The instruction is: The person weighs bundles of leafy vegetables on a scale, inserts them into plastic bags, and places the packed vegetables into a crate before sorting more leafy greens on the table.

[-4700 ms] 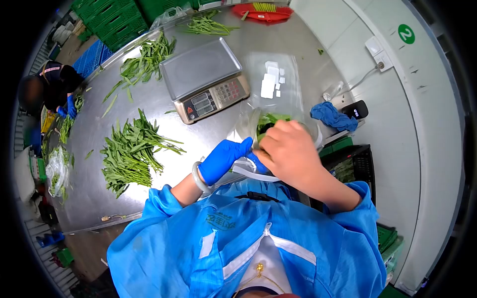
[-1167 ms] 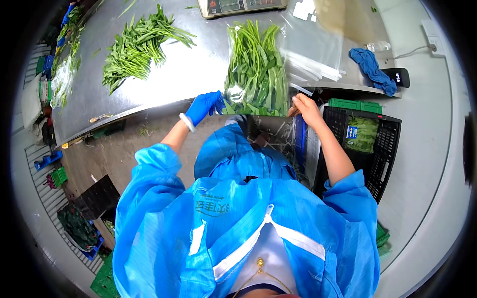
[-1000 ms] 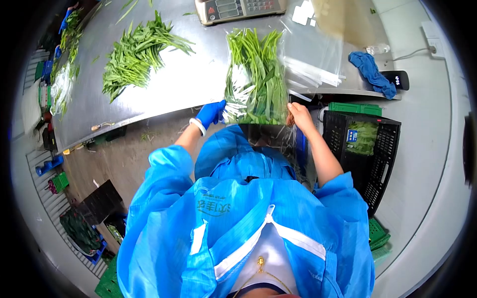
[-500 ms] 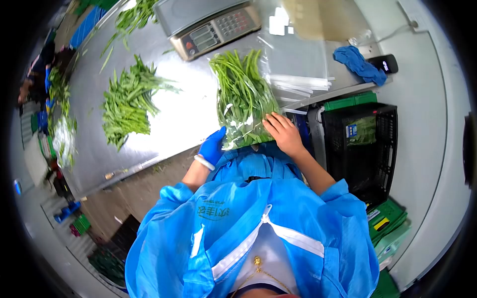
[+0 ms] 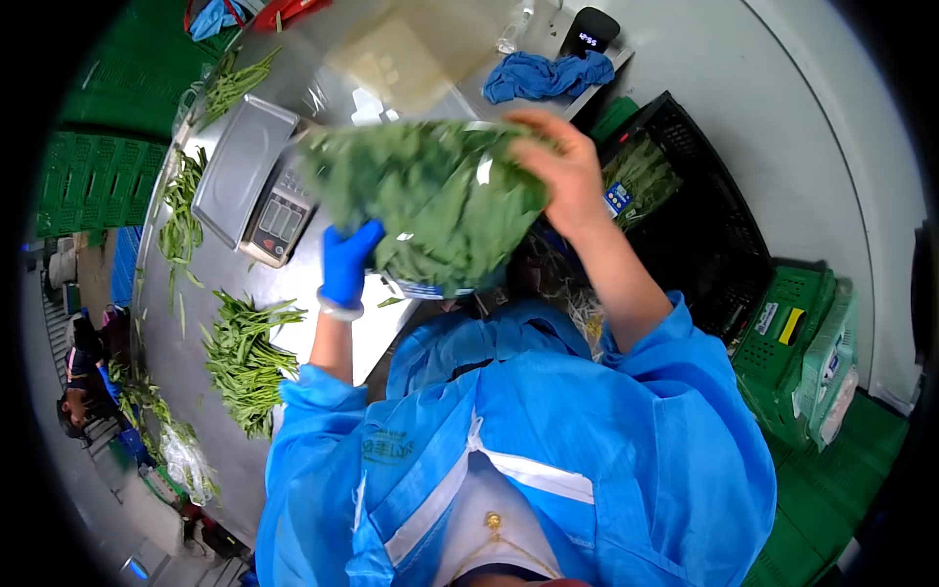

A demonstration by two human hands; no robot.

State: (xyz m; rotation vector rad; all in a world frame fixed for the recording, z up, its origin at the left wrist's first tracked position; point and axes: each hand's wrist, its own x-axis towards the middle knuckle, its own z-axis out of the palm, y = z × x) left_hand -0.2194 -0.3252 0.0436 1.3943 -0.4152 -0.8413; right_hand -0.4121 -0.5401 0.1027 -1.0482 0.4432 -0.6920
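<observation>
A clear plastic bag of leafy greens (image 5: 445, 210) is held up in front of me, its leaves facing me, slightly blurred. My right hand (image 5: 569, 181), bare, grips the bag's upper right edge, its fingers smeared by motion. On the lower left side, my left hand (image 5: 348, 264) in a blue glove holds the bag, with some fingers hidden behind it. A loose bunch of long-leaved greens (image 5: 246, 362) lies on the metal table (image 5: 181, 357), left of my left hand.
A scale (image 5: 279, 210) stands beyond my left hand, with more greens (image 5: 181, 215) beside it. A blue cloth (image 5: 548, 76) and a black device (image 5: 590, 31) lie at the far right. The black crate (image 5: 719, 186) to my right holds a bagged bunch of greens (image 5: 641, 181), near green crates (image 5: 782, 323).
The bag has been lifted off the table and turned, so leaves rather than stems fill its upper part. Both hands rose with it. My view has swung to the right.
</observation>
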